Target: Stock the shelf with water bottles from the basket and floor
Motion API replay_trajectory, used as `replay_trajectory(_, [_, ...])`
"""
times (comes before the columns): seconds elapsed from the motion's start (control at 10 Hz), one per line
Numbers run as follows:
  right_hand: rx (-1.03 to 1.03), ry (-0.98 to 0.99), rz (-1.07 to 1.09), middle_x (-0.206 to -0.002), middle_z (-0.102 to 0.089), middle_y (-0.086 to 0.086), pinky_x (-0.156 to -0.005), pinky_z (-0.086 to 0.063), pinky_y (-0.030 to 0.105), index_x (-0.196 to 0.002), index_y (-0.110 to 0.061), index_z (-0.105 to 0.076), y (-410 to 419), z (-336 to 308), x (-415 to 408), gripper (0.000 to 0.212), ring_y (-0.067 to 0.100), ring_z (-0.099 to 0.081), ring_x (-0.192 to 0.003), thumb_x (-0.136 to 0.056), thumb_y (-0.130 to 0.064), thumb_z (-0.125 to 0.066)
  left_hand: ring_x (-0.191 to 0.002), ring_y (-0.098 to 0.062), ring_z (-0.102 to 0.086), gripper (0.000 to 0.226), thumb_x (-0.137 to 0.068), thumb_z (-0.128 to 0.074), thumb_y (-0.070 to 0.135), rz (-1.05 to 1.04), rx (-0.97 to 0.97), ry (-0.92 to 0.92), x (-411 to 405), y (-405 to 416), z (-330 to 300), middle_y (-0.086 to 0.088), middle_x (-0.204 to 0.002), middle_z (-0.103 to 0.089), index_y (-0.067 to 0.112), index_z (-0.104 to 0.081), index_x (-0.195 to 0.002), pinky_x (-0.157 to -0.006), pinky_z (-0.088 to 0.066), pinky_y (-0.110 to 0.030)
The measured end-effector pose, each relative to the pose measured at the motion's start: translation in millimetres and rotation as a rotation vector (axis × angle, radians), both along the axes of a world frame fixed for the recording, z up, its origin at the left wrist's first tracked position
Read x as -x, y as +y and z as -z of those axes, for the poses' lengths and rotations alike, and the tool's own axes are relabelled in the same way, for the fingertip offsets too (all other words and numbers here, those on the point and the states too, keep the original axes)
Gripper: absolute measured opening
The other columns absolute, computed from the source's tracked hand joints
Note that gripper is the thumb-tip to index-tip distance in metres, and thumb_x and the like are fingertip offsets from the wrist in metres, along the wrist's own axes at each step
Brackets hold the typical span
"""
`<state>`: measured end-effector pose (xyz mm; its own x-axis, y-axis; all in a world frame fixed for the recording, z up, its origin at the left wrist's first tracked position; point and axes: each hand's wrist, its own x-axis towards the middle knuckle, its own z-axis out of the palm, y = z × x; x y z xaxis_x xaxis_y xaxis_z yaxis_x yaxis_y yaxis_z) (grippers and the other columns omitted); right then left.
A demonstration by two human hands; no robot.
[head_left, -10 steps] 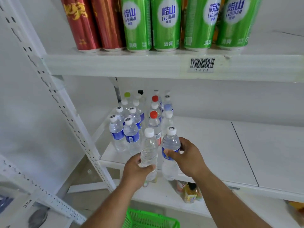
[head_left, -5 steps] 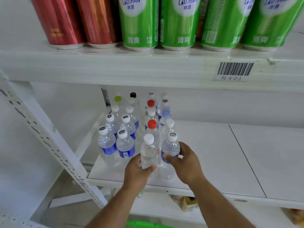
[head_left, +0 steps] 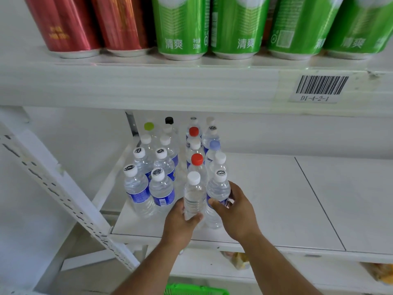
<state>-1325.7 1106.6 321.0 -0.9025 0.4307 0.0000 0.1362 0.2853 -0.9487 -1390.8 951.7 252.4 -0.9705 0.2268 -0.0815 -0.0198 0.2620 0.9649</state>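
My left hand [head_left: 180, 224] grips a clear, unlabelled water bottle [head_left: 193, 194] with a white cap, upright on the white shelf [head_left: 265, 209]. Right beside it, my right hand [head_left: 236, 211] grips a blue-labelled bottle [head_left: 219, 188] whose white cap bears a scribble. Both stand at the front of several rows of water bottles [head_left: 161, 188] with white, red, green and black caps, filling the shelf's left end. A corner of the green basket [head_left: 195, 290] shows at the bottom edge.
The shelf above [head_left: 148, 86] carries red cans [head_left: 70, 24] and green cans [head_left: 180, 26] and a barcode label [head_left: 319, 88]. A perforated white upright [head_left: 63, 199] slants across the left. Yellow packets [head_left: 240, 260] lie on the shelf below.
Both hands have carried their bottles forward and set them on the shelf behind the front edge, against the rows. The camera has moved closer and lower.
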Motion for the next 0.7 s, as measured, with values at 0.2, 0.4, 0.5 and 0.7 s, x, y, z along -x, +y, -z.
replay_trajectory(0.2, [-0.005, -0.026, -0.021, -0.103, -0.064, -0.028, -0.072, -0.045, 0.007, -0.104, -0.054, -0.049, -1, -3, -3, 0.045, -0.007, -0.062, -0.093, -0.08, -0.029, -0.079, -0.116, -0.003, -0.053, 0.056, -0.078, -0.077, 0.026, 0.02, 0.133, -0.025, -6, 0, -1, 0.018, -0.124, -0.061, 0.035, -0.054, -0.128, -0.099, -0.043, -0.028])
replay_trajectory(0.4, [0.002, -0.063, -0.08, -0.109, -0.065, -0.022, -0.077, -0.045, 0.01, -0.115, -0.044, -0.053, 1, -6, -12, 0.046, 0.001, -0.063, -0.099, -0.079, -0.034, -0.079, -0.125, -0.005, -0.049, 0.062, -0.08, -0.072, 0.023, 0.044, 0.201, -0.047, -17, -3, -9, 0.016, -0.131, -0.056, 0.034, -0.047, -0.135, -0.104, -0.042, -0.031])
replay_trajectory(0.5, [-0.026, -0.089, -0.107, -0.098, -0.063, -0.028, -0.067, -0.044, 0.005, -0.099, -0.048, -0.052, 6, -7, -16, 0.036, -0.005, -0.061, -0.089, -0.077, -0.039, -0.079, -0.129, -0.006, -0.046, 0.066, -0.08, -0.07, 0.021, 0.033, 0.219, -0.045, -23, -3, -15, 0.016, -0.134, -0.054, 0.033, -0.044, -0.139, -0.107, -0.039, -0.031])
replay_trajectory(0.7, [-0.079, -0.16, -0.098, -0.136, -0.058, -0.01, -0.075, -0.04, 0.003, -0.133, -0.031, -0.046, 19, -5, -32, 0.056, -0.015, -0.057, -0.096, -0.084, -0.042, -0.073, -0.107, 0.001, -0.048, 0.058, -0.081, -0.069, 0.024, -0.037, 0.24, -0.007, -43, -1, -29, 0.04, -0.1, -0.046, 0.043, -0.044, -0.129, -0.087, -0.036, -0.021])
